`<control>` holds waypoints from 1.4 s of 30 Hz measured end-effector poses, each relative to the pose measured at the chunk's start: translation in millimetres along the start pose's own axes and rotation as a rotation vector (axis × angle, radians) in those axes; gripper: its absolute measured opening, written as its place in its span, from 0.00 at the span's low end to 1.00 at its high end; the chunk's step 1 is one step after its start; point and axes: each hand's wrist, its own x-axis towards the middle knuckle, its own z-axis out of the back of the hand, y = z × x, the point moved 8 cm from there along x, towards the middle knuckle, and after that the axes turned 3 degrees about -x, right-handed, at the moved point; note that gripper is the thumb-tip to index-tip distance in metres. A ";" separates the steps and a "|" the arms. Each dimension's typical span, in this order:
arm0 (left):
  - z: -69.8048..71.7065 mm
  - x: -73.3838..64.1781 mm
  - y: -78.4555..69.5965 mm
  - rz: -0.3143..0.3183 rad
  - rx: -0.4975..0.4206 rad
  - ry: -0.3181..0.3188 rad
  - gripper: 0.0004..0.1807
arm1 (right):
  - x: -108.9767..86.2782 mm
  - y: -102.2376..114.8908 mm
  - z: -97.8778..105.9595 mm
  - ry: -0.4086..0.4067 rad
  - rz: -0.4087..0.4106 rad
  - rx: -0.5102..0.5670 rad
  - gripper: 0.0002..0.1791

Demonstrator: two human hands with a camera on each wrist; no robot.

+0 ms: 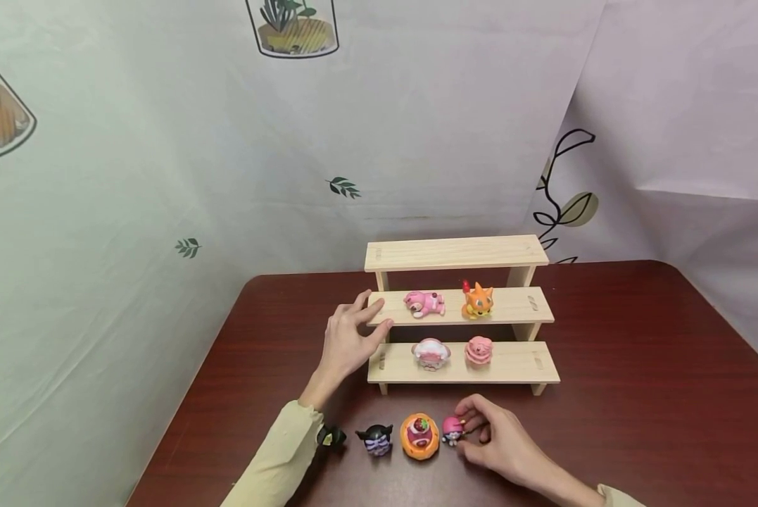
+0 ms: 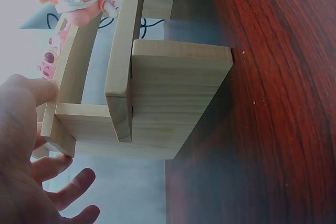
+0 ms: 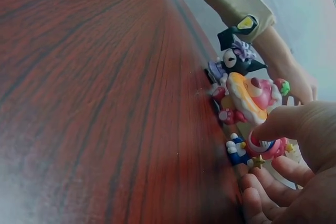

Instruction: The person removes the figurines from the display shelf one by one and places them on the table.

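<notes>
Right grip [image 1: 502, 440] curls round the pink-hooded figurine [image 1: 452, 428], toward the front edge of the worktop [image 1: 638, 366], just beside the orange-ringed figurine [image 1: 419, 436]; farther back, the left grip [image 1: 347, 341] pinches the wooden rack [image 1: 461, 253] at its middle shelf's [image 1: 514, 306] left end.

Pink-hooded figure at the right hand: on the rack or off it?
Off. The head view shows the pink-hooded figure down in front of the wooden rack, beside the orange-ringed figure, with the right hand at it.
</notes>
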 end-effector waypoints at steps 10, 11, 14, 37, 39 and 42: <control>0.1 -0.1 1.0 -0.003 0.001 -0.003 0.24 | -3.2 1.4 8.7 -0.060 0.017 -0.027 0.21; 0.1 0.1 0.9 -0.003 0.000 -0.002 0.24 | -3.4 1.9 10.2 -0.066 0.019 -0.031 0.21; 0.1 0.6 0.9 -0.004 -0.002 -0.002 0.24 | -4.1 3.0 15.3 -0.080 0.017 -0.042 0.20; 0.6 -0.4 -0.5 -0.006 0.007 -0.001 0.24 | 11.3 37.4 93.0 -0.379 0.135 -0.117 0.21; 0.6 -0.5 -0.6 -0.006 0.007 -0.002 0.24 | 16.7 38.0 99.8 -0.398 0.129 -0.125 0.21; 0.7 -0.7 -1.2 -0.004 0.003 -0.002 0.24 | 24.7 38.3 107.6 -0.416 0.122 -0.146 0.21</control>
